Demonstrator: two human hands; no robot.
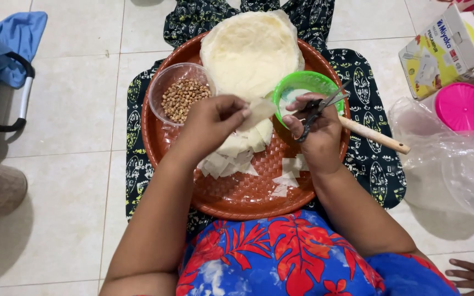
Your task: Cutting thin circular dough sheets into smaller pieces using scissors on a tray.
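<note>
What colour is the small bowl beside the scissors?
Bright green bowl, seen clearly in the head view.

Bright even indoor light, soft faint shadows, sharp focus, no glare

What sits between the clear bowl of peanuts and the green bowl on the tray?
In the head view, the stack of pale round wrappers lies between the peanut bowl and green bowl.

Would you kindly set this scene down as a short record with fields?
Left hand: pinches a small pale wrapper piece
Right hand: holds scissors
Tray: round, red-brown, woven
On tray: clear bowl of peanuts, stack of round wrappers, green bowl, cut wrapper pieces
Beside tray: wooden handle, pink lid
</note>
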